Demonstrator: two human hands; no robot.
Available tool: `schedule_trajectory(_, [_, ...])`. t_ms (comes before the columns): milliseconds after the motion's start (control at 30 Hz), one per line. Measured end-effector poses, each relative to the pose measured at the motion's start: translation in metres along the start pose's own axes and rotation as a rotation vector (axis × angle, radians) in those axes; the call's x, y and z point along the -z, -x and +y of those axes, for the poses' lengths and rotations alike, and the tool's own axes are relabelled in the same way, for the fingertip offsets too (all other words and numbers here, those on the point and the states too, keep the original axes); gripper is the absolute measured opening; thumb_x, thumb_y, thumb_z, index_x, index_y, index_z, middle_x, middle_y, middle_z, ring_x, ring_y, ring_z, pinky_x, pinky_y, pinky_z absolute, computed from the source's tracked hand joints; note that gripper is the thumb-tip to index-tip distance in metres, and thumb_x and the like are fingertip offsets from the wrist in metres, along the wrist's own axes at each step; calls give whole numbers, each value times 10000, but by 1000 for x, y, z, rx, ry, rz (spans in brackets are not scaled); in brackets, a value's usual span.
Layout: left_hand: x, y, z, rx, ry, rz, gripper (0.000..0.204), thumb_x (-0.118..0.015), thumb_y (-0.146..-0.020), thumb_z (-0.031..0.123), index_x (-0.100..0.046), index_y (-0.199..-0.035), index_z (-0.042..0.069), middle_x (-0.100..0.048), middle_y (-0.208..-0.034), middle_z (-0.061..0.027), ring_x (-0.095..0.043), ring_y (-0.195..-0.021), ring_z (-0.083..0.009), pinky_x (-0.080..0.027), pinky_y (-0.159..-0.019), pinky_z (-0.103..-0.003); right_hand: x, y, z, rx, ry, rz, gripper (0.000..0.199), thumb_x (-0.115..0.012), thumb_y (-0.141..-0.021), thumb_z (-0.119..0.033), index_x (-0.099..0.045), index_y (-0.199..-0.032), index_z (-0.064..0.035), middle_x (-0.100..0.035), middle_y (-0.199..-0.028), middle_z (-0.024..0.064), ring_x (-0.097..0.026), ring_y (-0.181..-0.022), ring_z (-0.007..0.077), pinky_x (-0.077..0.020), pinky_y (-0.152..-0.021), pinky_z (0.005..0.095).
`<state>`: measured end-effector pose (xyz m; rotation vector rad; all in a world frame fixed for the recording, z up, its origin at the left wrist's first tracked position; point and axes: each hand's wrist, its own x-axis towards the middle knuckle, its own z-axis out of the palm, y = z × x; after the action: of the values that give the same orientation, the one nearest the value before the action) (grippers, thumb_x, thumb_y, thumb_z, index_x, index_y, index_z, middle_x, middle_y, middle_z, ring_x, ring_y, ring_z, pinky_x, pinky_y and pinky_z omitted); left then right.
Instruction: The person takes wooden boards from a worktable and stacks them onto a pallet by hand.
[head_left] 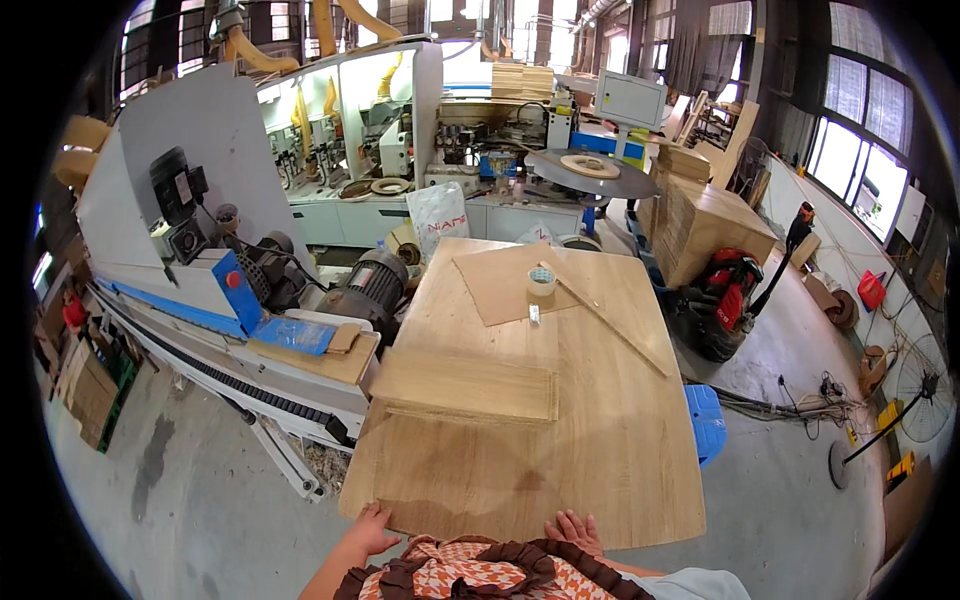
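– Wood-grain tabletop [620,460] right up against the person, rounded corners and all. What have the hands got hold of?

– Nothing, as far as I can see. Left hand [370,528] is loosely open at the near left corner, right hand [575,530] is palm down with fingers spread, on the near edge well over to the right. Can't tell if any fingers curl under the rim.

– And the board stack [465,388]?

– Left half, around the middle. Its left end runs out to the tabletop's left edge, can't make out any overhang. Plain wood grain between it and the hands, and a wide strip more to its right, so that's your sliding room.

– Far end looks busier tho.

– Yep: brown sheet [485,290] near the far edge, tape roll [541,284] on it, and a thin wooden strip [620,325] slanting from beside the roll almost to the right edge.

– Elbow room around it?

– Tight on the left, a motor [370,285] sits just off that edge. Blue stool [706,425] just beside the right edge, then grey floor [770,520] beyond.
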<state>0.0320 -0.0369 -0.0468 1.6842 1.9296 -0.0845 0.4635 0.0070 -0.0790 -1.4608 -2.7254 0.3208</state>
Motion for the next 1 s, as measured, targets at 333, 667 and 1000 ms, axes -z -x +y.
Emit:
schedule_trajectory(333, [7, 5, 11, 12, 5, -2, 746, -626, -695, 424, -361, -1285, 51, -197, -1381, -222, -188, -1279, -373, -217, -1043, -370, -8, 0, 2, 2, 28, 48, 491, -338, -837, -264, -265, -1322, -265, -208, -1397, 59, -175, -1301, 243, -118, -995, 578])
schedule_trajectory(667, [-6, 2, 4, 36, -14, 1, 764, -621, -694, 449, -351, -1292, 57, -180, -1389, -215, -174, -1280, -381, -214, -1042, -378, -9, 0, 4, 38, 72, 105, 510, -372, -818, -245, -269, -1316, -282, -264, -1370, 60, -249, -1270, 243, -186, -976, 575])
schedule_trajectory(1000, [1, 4, 15, 67, -30, -5, 770, -617, -702, 462, -336, -1300, 67, -196, -1381, -217, -177, -1272, -401, -224, -1038, -398, -15, 1, 8, 32, 64, 65, 495, -395, -821, -358, -296, -1301, -289, -242, -1367, 59, -209, -1280, 242, -147, -990, 583])
